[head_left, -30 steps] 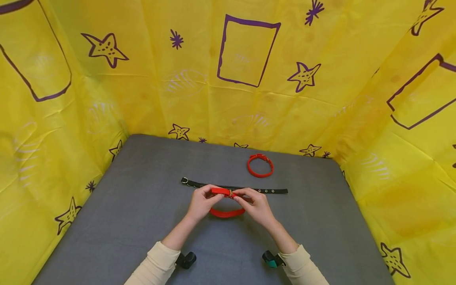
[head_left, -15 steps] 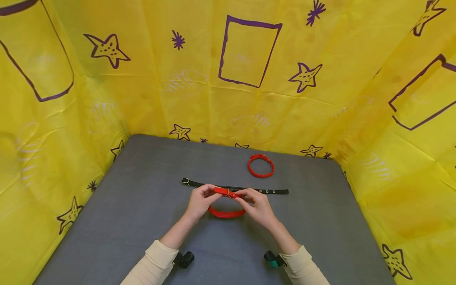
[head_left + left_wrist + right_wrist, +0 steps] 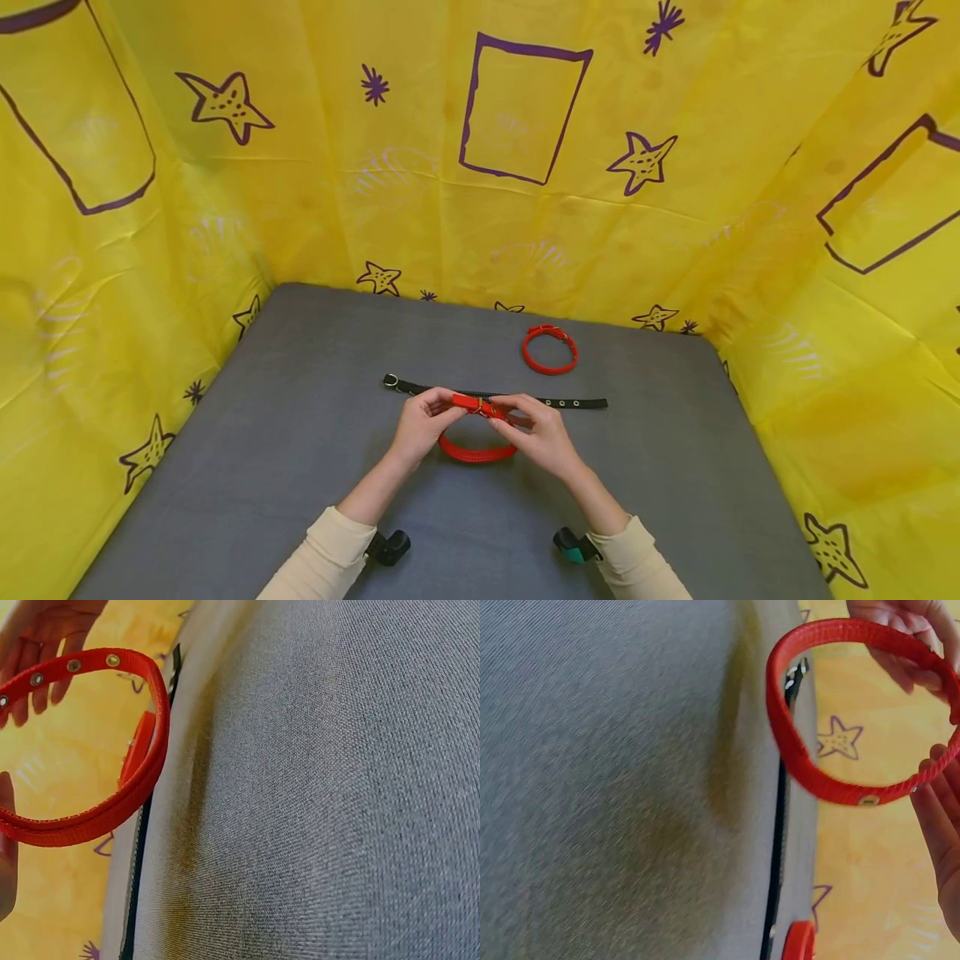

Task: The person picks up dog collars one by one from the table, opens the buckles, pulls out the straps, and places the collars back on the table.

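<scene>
A red buckled collar, bent into a loop, is held up between both hands in the head view. My left hand pinches its band just left of the brass-coloured buckle. On the other side of the buckle, my right hand pinches the strap with thumb and fingers. Metal eyelets show along the red collar in the left wrist view. The right wrist view has the loop of the collar hanging from the fingers, with the buckle out of sight.
Behind the hands a black collar lies stretched out on the grey tabletop, its middle partly covered by the hands. Farther back rests a second red collar, fastened in a ring. Yellow patterned cloth walls three sides.
The strap and buckle have shifted slightly to the right between the fingers, and the left fingers now sit a little farther from the buckle. The black and second red collars stay put.
</scene>
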A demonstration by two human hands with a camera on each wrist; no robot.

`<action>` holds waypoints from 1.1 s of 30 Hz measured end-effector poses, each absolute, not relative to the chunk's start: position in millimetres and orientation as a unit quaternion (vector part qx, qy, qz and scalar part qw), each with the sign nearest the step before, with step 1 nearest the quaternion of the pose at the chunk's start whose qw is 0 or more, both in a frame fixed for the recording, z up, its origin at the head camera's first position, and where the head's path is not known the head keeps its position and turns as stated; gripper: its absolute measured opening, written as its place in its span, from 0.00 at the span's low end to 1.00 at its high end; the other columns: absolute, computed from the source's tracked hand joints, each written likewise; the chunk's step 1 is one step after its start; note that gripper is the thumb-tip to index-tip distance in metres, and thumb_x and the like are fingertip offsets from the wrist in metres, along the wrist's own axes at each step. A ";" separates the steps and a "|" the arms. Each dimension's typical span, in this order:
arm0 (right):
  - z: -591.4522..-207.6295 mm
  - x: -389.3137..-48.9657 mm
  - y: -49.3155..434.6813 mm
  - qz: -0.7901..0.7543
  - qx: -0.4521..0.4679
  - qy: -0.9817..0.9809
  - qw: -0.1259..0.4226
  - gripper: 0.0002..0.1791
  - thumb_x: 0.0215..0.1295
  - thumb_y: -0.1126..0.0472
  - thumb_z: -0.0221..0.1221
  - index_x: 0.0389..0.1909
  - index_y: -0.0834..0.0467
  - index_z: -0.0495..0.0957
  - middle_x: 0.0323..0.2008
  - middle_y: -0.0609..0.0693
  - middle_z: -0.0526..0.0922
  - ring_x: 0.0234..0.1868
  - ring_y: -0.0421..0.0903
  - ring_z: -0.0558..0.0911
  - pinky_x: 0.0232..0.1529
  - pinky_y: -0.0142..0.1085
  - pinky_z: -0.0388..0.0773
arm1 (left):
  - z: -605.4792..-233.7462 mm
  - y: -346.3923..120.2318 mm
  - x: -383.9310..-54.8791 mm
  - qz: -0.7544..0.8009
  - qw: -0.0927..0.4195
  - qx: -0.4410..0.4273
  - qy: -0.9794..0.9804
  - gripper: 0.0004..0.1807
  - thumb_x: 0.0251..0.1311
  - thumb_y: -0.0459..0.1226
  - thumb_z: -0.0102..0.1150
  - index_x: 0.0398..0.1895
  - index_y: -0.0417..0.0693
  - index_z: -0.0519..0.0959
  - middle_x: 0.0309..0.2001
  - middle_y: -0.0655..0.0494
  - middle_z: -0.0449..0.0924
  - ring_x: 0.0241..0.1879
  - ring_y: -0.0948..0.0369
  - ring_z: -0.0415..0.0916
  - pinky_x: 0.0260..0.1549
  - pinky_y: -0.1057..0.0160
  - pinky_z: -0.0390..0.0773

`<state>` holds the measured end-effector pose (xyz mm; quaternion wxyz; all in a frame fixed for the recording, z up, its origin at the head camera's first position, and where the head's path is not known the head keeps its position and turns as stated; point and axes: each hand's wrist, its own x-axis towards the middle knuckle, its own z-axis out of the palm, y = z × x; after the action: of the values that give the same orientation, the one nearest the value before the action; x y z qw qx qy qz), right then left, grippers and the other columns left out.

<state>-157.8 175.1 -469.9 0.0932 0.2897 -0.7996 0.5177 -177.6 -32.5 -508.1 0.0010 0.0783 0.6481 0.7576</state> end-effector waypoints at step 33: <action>-458.7 -154.7 165.2 0.509 0.293 -0.801 0.119 0.08 0.56 0.73 0.67 0.38 0.67 0.83 0.35 0.59 0.84 0.36 0.51 0.84 0.37 0.45 0.83 | -491.0 -44.2 -183.4 0.568 -0.026 0.255 0.782 0.15 0.52 0.39 0.74 0.44 0.52 0.85 0.40 0.56 0.85 0.40 0.62 0.81 0.46 0.60 0.80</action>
<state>-154.7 165.2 -458.7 0.1195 0.2929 -0.8006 0.5088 -183.4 -44.2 -491.0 -0.0257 0.2548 0.7824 0.5676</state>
